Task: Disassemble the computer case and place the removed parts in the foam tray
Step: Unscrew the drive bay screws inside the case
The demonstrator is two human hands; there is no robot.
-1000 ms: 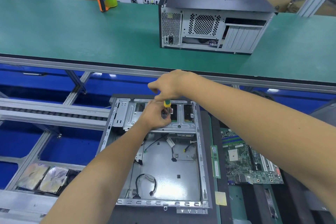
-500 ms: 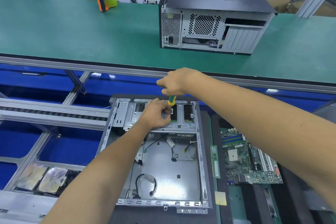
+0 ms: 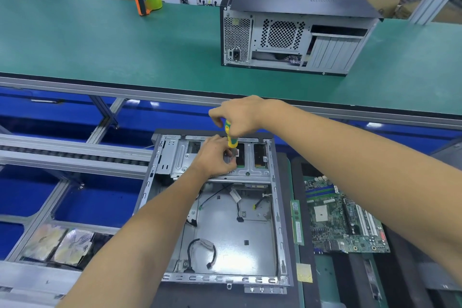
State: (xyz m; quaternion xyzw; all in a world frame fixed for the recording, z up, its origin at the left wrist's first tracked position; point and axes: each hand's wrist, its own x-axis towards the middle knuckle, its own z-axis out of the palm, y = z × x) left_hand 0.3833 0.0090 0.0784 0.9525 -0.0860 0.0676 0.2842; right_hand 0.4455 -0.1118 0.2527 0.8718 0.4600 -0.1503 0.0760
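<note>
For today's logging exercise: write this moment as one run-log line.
step: unscrewing drive bracket | right hand: grips screwdriver | left hand: fingers at tip | motherboard: already out, right of open case

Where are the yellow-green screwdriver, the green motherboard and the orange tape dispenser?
Yellow-and-green screwdriver point(image 3: 230, 135): head view, on its striped handle.
Green motherboard point(image 3: 335, 222): head view, on the board's middle.
Orange-and-green tape dispenser point(image 3: 148, 0): head view, on the green roll.

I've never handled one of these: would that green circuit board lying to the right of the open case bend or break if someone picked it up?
The motherboard looks like a thin flat sheet, so it is probably light and fairly stiff, flexing only slightly. Its face is crowded with slots and small parts, so it is likely fragile; lifting it by the edges seems safest.
</note>
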